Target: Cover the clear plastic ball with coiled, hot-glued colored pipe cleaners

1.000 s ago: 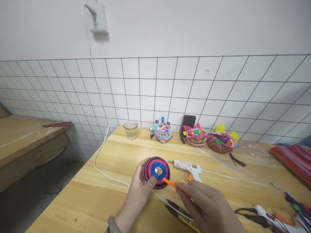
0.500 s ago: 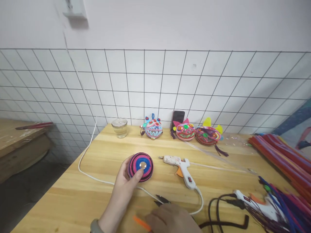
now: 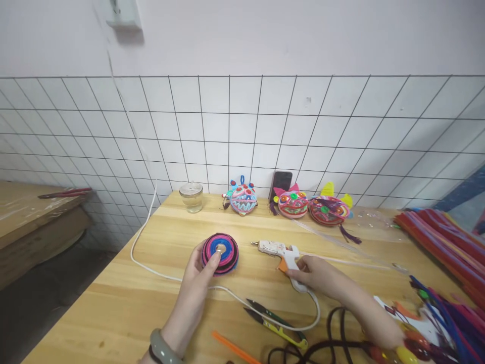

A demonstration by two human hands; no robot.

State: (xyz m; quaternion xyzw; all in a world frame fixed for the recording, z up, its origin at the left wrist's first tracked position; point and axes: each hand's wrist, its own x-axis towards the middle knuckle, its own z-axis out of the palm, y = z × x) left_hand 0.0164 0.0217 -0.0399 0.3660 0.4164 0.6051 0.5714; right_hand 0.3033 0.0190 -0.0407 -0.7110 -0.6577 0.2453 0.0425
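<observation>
Your left hand (image 3: 195, 270) holds the coiled pipe-cleaner disc (image 3: 224, 251) near the middle of the wooden table (image 3: 151, 283), with fingers curled round its left edge and the thumb pressed on the shiny centre. Just right of the disc lies the hot glue gun (image 3: 278, 249), nozzle pointing left; your right hand (image 3: 316, 275) is closed around its handle, and its white cord (image 3: 227, 293) loops along the near side of the table. Nearer you, between your arms, lie yellow-handled snips (image 3: 273, 323) and a loose orange pipe cleaner (image 3: 235, 349). At the far edge, against the wire grid, stand a glass jar (image 3: 191, 196), three finished pipe-cleaner faces (image 3: 291, 203) and a phone (image 3: 281, 179); a bundle of pipe cleaners (image 3: 443, 237) lies far right
</observation>
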